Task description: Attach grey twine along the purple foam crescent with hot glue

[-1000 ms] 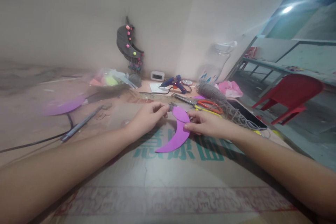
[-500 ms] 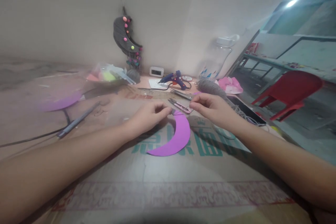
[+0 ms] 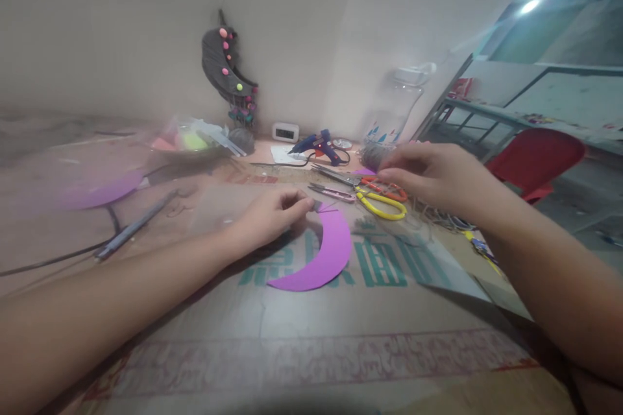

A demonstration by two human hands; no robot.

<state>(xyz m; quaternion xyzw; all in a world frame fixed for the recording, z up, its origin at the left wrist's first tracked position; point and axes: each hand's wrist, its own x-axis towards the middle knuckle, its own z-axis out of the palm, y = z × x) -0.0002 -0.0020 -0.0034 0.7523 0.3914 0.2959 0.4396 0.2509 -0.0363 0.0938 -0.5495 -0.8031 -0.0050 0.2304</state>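
A purple crescent (image 3: 335, 248), flat like foam or card, lies over the cardboard with its upper tip at my left hand (image 3: 285, 211). Thumb and forefinger of that hand pinch this tip, where a little grey yarn (image 3: 317, 205) is wrapped. A short strand runs right from there across the purple. My right hand (image 3: 428, 178) is raised to the right, above the scissors handles, thumb and forefinger pinched on what looks like the thin yarn strand. Scissors (image 3: 381, 204) with yellow and orange handles and pink thread snips (image 3: 332, 192) lie just beyond the crescent.
A blue glue gun (image 3: 318, 144), a small white clock (image 3: 285, 132) and a clear bottle (image 3: 396, 107) stand at the back. A grey crescent with pompoms (image 3: 219, 65) hangs on the wall. At left lie a grey pen-like stick (image 3: 139, 225) and a purple piece (image 3: 104, 189).
My right hand has moved right and up, away from the crescent's tip, uncovering the scissors handles. My left hand keeps its pinch. The view has shifted slightly.
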